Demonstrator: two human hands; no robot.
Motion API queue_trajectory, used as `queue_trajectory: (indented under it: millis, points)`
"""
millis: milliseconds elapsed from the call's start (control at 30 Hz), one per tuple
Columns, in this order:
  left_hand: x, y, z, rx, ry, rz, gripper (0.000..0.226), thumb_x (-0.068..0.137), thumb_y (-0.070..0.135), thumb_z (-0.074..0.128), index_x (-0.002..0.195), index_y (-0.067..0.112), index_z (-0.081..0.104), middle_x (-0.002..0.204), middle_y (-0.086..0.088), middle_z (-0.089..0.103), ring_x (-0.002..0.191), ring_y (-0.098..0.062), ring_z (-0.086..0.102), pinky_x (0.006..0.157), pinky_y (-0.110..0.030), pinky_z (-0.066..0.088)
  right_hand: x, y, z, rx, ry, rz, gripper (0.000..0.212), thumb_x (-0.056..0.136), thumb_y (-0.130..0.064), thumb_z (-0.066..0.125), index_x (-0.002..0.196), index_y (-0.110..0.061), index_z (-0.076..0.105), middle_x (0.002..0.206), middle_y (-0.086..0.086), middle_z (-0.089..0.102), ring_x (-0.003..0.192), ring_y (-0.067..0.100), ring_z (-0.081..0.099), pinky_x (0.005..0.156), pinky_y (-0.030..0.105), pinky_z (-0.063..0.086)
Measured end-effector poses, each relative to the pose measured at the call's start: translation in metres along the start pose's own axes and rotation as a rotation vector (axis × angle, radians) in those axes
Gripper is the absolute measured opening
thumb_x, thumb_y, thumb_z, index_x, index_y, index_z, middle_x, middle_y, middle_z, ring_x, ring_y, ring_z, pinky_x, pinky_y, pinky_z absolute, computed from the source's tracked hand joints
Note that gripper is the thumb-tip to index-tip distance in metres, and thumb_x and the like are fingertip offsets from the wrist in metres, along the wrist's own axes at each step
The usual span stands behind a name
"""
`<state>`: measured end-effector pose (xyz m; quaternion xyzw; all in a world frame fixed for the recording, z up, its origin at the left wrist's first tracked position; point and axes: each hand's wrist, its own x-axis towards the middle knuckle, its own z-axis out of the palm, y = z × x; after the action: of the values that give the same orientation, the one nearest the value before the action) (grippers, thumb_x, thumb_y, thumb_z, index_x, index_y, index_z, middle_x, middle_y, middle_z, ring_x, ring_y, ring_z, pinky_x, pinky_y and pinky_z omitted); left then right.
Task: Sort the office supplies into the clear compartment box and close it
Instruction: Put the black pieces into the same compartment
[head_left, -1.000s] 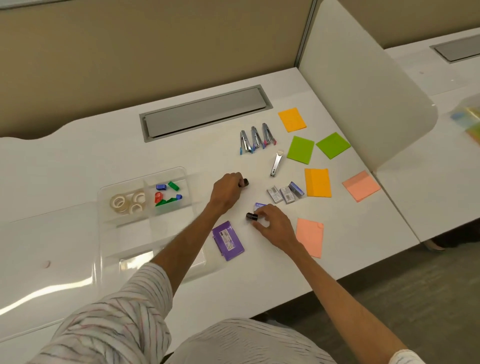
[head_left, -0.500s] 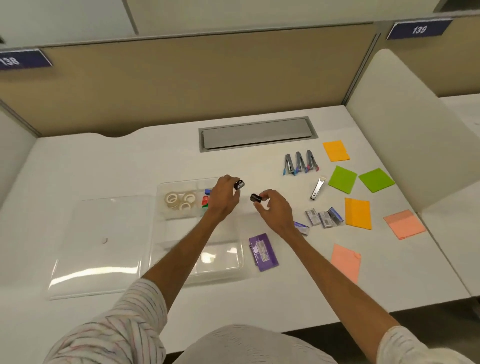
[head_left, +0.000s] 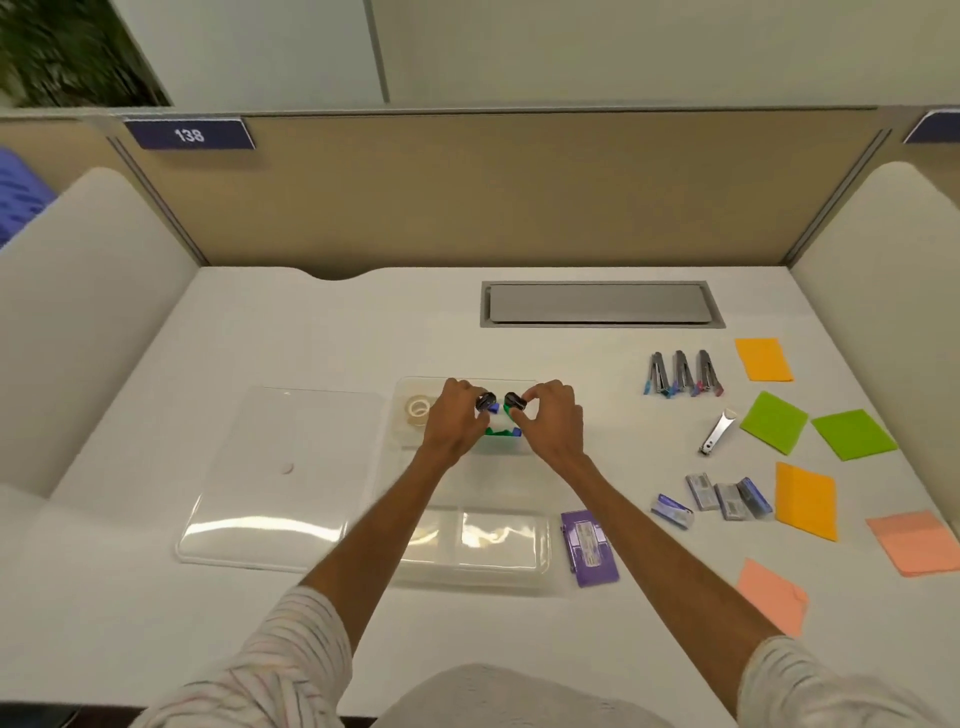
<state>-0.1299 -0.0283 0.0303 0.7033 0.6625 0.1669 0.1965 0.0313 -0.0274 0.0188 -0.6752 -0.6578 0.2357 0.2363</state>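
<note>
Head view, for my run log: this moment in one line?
left hand: small black clip | right hand: small black clip | above clear compartment box

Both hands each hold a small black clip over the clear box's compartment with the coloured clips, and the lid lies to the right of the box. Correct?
Not quite. The head view shows the lid lying to the left of the clear box, not the right. The rest holds: the left hand and right hand each hold a small black clip over the coloured clips.

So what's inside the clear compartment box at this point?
The clear compartment box has tape rolls in its far-left compartment and green and blue clips beside them. The near compartments look empty. Both hands cover part of the clip compartment.
</note>
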Motion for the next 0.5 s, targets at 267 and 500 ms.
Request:
queue_trajectory:
  millis: [267,500]
  points:
    - [0.005,0.002,0.01,-0.024,-0.012,-0.027,0.054,0.088,0.02,0.06,0.139,0.012,0.046,0.14,-0.005,0.048,0.133,-0.023,0.038,0.105,-0.041,0.039,0.005,0.005,0.0,0.019,0.004,0.046,0.049,0.083,-0.036,0.073,0.125,-0.015,0.057,0.13,0.002,0.052,0.123,0.019,0.047,0.095,0.034,0.039]
    - [0.002,0.005,0.016,0.0,0.054,-0.004,0.043,0.089,0.01,0.052,0.133,0.014,0.05,0.137,-0.004,0.05,0.131,-0.023,0.04,0.103,-0.04,0.039,-0.009,0.03,-0.009,0.055,0.082,0.05,0.034,0.09,-0.03,0.065,0.12,-0.014,0.059,0.125,0.003,0.056,0.121,0.019,0.049,0.095,0.035,0.038]
